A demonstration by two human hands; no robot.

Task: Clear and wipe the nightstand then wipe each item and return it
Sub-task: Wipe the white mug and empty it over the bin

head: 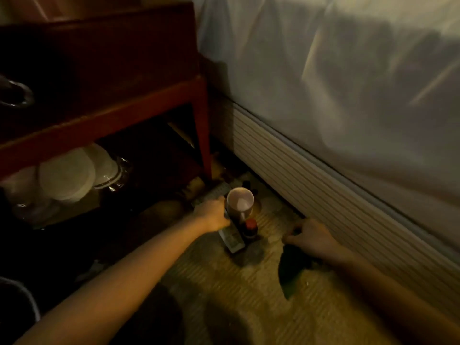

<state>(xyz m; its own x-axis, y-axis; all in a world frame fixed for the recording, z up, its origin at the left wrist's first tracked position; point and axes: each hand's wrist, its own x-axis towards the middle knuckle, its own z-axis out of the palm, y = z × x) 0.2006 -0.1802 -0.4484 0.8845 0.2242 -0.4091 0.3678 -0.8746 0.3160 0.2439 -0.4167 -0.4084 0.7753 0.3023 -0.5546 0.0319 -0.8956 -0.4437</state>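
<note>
The reddish wooden nightstand [104, 70] stands at the upper left. On the carpet beside its leg stand a white cup [240, 201] and a small dark bottle with a red cap [250, 227]. A grey remote control [232, 239] lies next to them, and my left hand [213, 216] grips its upper part. A second remote [214, 194] lies just behind. My right hand [312, 239] rests low on the carpet and holds a dark cloth [291, 270] that hangs below it.
A bed with a white sheet [336, 70] and a ribbed base [311, 185] fills the right side. Stacked white plates in plastic wrap [72, 175] sit under the nightstand. A metal drawer handle [15, 93] is at far left. A dark bin edge [17, 302] is at lower left.
</note>
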